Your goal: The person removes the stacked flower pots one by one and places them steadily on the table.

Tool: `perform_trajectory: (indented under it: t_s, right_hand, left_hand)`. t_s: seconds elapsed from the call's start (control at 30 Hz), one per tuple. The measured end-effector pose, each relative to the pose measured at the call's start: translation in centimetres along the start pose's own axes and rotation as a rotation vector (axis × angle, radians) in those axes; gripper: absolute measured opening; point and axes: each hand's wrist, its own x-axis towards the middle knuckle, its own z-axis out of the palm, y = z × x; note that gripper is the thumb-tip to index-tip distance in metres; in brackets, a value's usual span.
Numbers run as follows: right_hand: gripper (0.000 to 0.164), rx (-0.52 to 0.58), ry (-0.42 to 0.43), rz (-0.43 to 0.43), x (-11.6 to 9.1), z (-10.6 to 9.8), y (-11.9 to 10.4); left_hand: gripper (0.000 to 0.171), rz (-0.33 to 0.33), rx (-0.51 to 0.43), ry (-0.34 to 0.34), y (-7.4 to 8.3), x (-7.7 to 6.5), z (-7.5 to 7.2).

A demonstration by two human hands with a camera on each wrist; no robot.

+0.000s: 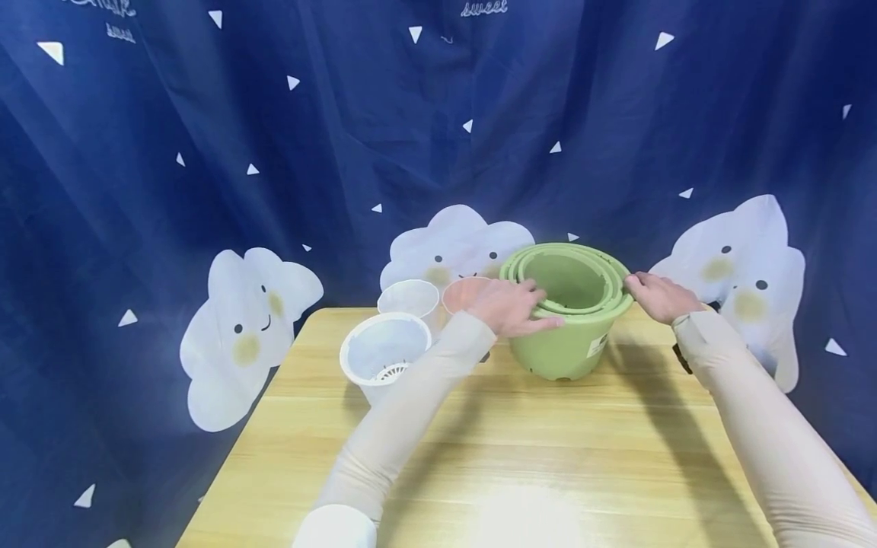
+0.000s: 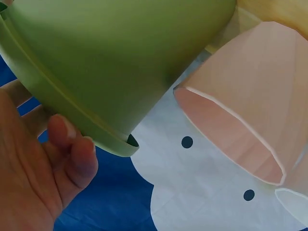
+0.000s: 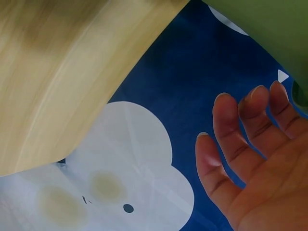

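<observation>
A stack of nested green flowerpots (image 1: pixel 558 346) stands upright toward the back of the table, with several rims showing one inside another. At the front left of the rim is my left hand (image 1: pixel 508 308); it grips the edge, with some fingers over the rim and others curled against the outside. On the far right side, my right hand (image 1: pixel 663 297) holds the rim at the thumb side. In the right wrist view, that hand's other fingers (image 3: pixel 231 139) are loosely bent and spread below the green wall (image 3: pixel 269 33); its thumb is hidden there.
Left of the stack stand a white pot with a slotted bottom (image 1: pixel 352 364), a whitish pot (image 1: pixel 409 297) and a pink pot (image 2: pixel 255 72). They sit on a wooden table (image 1: pixel 548 441). A blue curtain (image 1: pixel 356 114) with white clouds hangs behind the table.
</observation>
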Motion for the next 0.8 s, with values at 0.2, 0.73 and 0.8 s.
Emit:
perform_trajectory:
  t_s: [0.2,0.73,0.8]
  right_hand:
    - [0.072,0.0,0.003,-0.006,-0.25,-0.07,-0.3]
    - [0.075,-0.006,0.003,-0.006,-0.17,0.06,-0.27]
    - [0.075,-0.006,0.004,-0.007,-0.22,0.04,-0.32]
  left_hand:
    - [0.074,0.014,-0.007,0.025,0.05,0.3,0.03]
    - [0.077,-0.061,-0.115,0.043,-0.33,0.4,0.67]
    - [0.074,-0.06,-0.128,0.048,-0.33,0.29,0.64]
